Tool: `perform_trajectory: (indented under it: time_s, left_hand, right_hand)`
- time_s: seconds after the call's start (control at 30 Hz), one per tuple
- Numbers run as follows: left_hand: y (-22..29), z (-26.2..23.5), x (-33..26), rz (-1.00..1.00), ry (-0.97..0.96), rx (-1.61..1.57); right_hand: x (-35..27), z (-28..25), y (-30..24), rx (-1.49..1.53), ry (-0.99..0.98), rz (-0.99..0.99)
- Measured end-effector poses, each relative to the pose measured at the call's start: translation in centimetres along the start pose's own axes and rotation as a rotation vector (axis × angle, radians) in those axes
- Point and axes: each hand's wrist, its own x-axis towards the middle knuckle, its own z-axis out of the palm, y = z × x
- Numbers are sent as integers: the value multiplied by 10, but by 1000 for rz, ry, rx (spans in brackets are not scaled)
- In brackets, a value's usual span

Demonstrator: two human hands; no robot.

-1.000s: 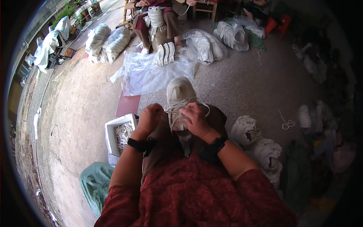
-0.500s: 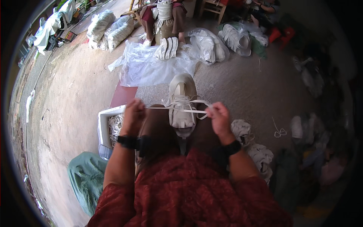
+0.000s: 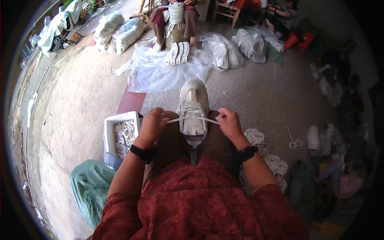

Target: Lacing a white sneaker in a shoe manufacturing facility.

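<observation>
A pale beige sneaker (image 3: 195, 96) stands between my knees, its toe pointing away from me. White laces cross over its tongue in several rows. On the left of the shoe, my left hand (image 3: 154, 124) is closed on one end of the shoelace (image 3: 176, 120), which stretches from the shoe to my fingers. My right hand (image 3: 229, 122), on the other side, pinches the opposite lace end. Both ends run out sideways from the upper eyelets and look taut. The fingertips of each hand are partly hidden.
Left of my leg stands a white foam box (image 3: 109, 134) of loose laces, with a green cloth-covered bundle (image 3: 93, 192) nearer. More white shoes (image 3: 276, 166) lie to my right. Ahead, a plastic sheet (image 3: 152, 76) holds shoe parts, before a seated person (image 3: 192, 20). Full bags (image 3: 127, 36) stand far left.
The loose lace loops over the shoe have been drawn down into flat rows. My left hand has shifted right and a little nearer; the right hand has moved slightly nearer.
</observation>
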Motion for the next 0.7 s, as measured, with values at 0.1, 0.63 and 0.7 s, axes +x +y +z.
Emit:
perform_trajectory:
  time_s: [0.1, 0.63, 0.7]
  left_hand:
    - [27, 24, 21, -38, -128, 21]
    - [19, 57, 36, -374, -155, -641]
    - [24, 52, 35, -454, -208, -752]
  right_hand:
    - [5, 32, -19, -50, 3, 0]
    - [32, 43, -19, 923, -218, 382]
    - [32, 44, -21, 815, -214, 320]
